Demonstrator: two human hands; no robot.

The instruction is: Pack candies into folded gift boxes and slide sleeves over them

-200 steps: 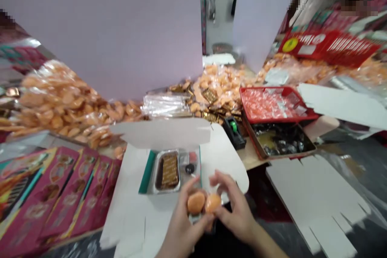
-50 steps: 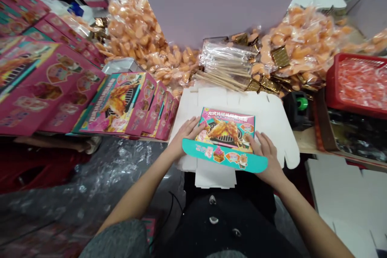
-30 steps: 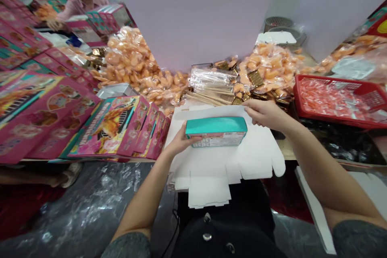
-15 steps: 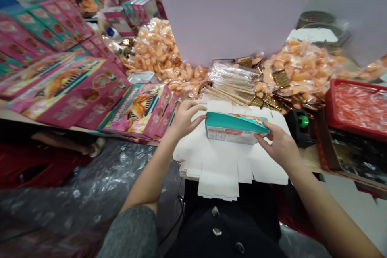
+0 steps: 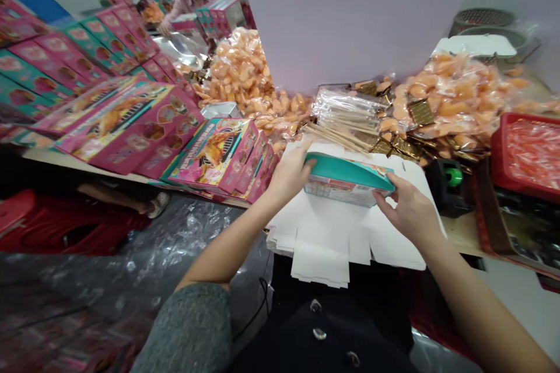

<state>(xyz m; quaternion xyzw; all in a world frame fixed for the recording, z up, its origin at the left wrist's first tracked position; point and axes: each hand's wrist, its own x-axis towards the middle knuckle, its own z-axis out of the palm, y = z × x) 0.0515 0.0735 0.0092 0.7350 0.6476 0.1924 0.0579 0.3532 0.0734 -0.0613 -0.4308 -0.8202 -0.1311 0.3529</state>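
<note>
A small teal cardboard box [image 5: 347, 175] stands on its edge between my hands, its teal panel bowed and its printed side towards me. My left hand [image 5: 291, 178] is closed around its left end, with a fingertip on the teal panel. The thumb and fingers of my right hand [image 5: 409, 207] pinch its right end. Beneath the box lies a stack of flat white box blanks [image 5: 321, 245], whose flaps stick out over the front edge. Behind it are thin wooden sticks [image 5: 343, 137] and clear plastic packets [image 5: 343, 106].
Pink printed boxes [image 5: 219, 154] are lined up at the left. Bagged orange pieces [image 5: 242, 70] are heaped behind, beside gold packets [image 5: 420, 112]. At right are a black tape dispenser [image 5: 448, 186] and a red basket [image 5: 503, 151]. A co-worker [image 5: 192, 3] is at the far left.
My left hand has moved in and closed on the box's left end; before, its fingers were spread there. The teal panel bows more. The view has shifted left, and the co-worker's arm has moved.
</note>
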